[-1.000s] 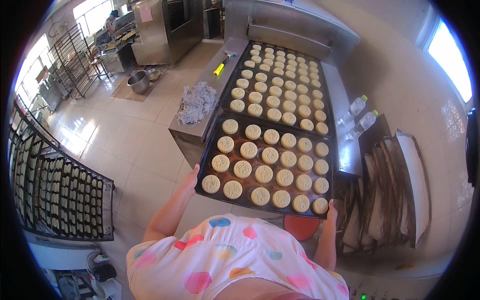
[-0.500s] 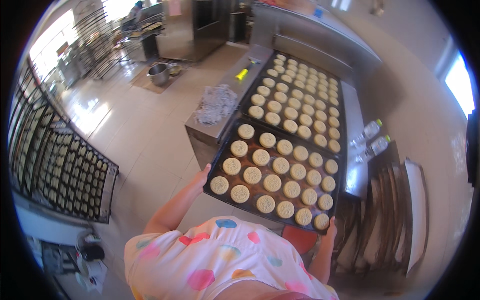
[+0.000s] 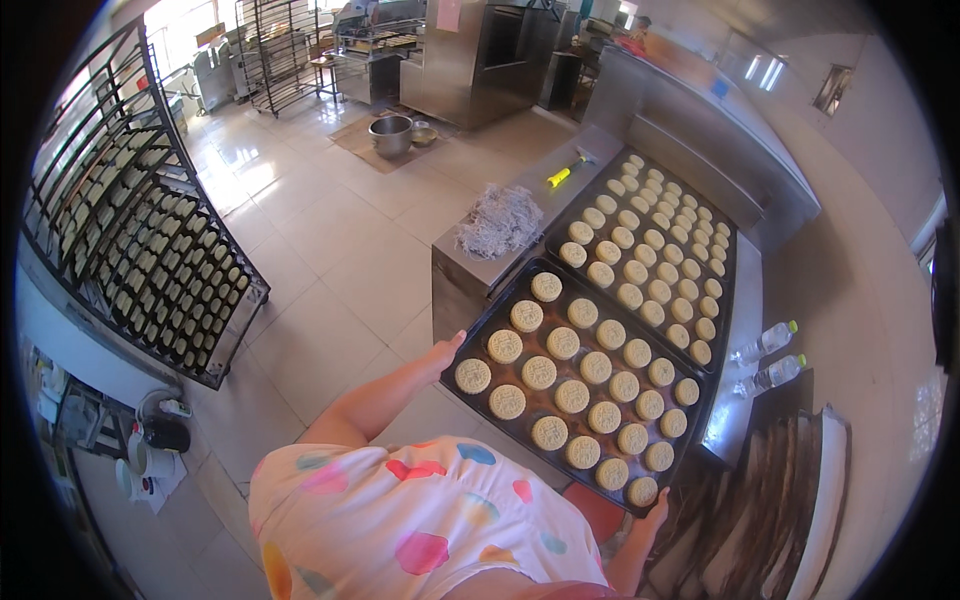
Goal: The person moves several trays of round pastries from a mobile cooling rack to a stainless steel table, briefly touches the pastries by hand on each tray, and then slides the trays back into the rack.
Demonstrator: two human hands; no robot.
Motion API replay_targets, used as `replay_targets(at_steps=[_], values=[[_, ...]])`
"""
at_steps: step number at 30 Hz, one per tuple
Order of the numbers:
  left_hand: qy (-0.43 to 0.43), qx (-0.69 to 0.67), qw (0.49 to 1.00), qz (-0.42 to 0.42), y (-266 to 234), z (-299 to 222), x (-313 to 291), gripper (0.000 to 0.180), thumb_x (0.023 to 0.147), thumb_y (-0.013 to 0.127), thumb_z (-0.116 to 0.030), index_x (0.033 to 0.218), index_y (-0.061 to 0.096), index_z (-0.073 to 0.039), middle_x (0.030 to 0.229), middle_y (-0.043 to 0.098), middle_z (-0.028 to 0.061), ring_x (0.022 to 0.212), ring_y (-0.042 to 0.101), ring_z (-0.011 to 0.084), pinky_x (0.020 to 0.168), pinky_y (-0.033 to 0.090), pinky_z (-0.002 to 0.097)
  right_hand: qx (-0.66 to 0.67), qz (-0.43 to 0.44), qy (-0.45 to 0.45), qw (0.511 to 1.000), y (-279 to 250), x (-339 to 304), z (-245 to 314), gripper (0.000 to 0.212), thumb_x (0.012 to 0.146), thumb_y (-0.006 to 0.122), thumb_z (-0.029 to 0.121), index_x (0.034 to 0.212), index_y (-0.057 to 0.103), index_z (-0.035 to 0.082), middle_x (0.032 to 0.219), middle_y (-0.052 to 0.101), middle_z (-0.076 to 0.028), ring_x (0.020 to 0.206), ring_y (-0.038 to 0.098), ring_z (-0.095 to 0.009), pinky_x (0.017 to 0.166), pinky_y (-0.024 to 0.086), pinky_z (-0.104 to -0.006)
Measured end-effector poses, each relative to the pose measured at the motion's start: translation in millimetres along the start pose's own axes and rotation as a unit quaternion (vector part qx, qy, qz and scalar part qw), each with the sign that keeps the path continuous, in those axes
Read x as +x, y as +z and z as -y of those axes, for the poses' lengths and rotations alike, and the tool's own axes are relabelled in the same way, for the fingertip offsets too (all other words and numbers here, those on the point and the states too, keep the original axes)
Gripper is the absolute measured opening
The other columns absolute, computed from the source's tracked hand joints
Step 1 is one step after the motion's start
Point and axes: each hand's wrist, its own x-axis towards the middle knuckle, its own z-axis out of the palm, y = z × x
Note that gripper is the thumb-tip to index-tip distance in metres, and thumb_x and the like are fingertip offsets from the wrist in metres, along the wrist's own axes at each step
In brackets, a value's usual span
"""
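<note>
My left hand (image 3: 447, 352) grips the near left corner of a black baking tray (image 3: 553, 314), its fingers partly hidden under the rim. My right hand (image 3: 655, 510) is closed on the near right corner. Rows of round, pale yellow pastries (image 3: 572, 396) with pressed patterns on top cover this tray. Its far edge meets or overlaps the metal counter, just short of more trays of similar pastries (image 3: 636, 271); whether it rests there I cannot tell.
Shredded paper (image 3: 500, 222) and a yellow-handled tool (image 3: 563, 176) lie along the counter's left ledge. Two clear bottles (image 3: 775, 373) lie at its right, above stacked boards (image 3: 800, 490). Left stands a rack of loaded trays (image 3: 175, 270). A metal pot (image 3: 391, 136) sits on the floor farther off.
The view has swung left, so the counter, tray and rack sit farther right in it. Both hands still hold the same tray, which keeps about its place against the counter.
</note>
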Motion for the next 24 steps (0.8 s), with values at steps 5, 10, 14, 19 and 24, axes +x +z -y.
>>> replay_targets(at_steps=[5,10,14,19,24], values=[[-0.015,-0.041,0.998,0.033,2.9,-6.6,-12.4,0.065,0.09,0.042,-0.055,0.103,0.06,0.006,0.101,0.063,0.0175,0.09,0.062,0.0256,0.079,0.05,0.0391,-0.035,-0.013,-0.009,0.999,-4.4,4.6,1.2,0.051,0.088,0.054,0.04,0.12,0.049,0.0,0.119,0.055,-0.013,0.106,0.054,-0.028,0.09,0.044,-0.0449],[-0.025,-0.018,0.999,0.018,1.1,-10.5,-19.0,0.062,0.09,0.041,-0.053,0.106,0.06,0.004,0.105,0.062,0.0159,0.092,0.062,0.0252,0.083,0.049,0.0383,0.009,0.045,0.014,0.999,-9.8,12.1,-0.9,0.05,0.089,0.053,0.04,0.119,0.05,0.001,0.118,0.055,-0.012,0.106,0.055,-0.027,0.091,0.044,-0.0435],[0.014,-0.107,0.99,0.094,1.7,-3.2,-9.3,0.062,0.091,0.04,-0.053,0.112,0.057,0.003,0.108,0.061,0.015,0.096,0.061,0.0234,0.086,0.048,0.0371,-0.004,0.059,-0.017,0.998,-10.8,14.4,-5.2,0.047,0.089,0.053,0.037,0.119,0.051,0.001,0.117,0.056,-0.011,0.105,0.055,-0.027,0.091,0.044,-0.0428],[-0.025,-0.082,0.992,0.094,0.9,-4.8,-2.7,0.061,0.091,0.039,-0.053,0.113,0.055,0.002,0.106,0.062,0.0148,0.095,0.061,0.0239,0.085,0.049,0.0374,0.02,0.022,0.002,1.0,-9.3,13.6,-5.8,0.045,0.087,0.058,0.036,0.114,0.055,0.001,0.113,0.058,-0.011,0.101,0.056,-0.025,0.088,0.045,-0.042],[-0.037,-0.043,0.995,0.078,5.5,-15.4,-11.7,0.061,0.092,0.036,-0.053,0.113,0.055,0.001,0.107,0.062,0.0152,0.096,0.061,0.0251,0.085,0.049,0.0382,0.043,0.0,0.006,0.999,-4.9,13.1,-5.3,0.043,0.086,0.059,0.034,0.114,0.056,0.001,0.113,0.059,-0.01,0.1,0.057,-0.023,0.088,0.045,-0.0386]])
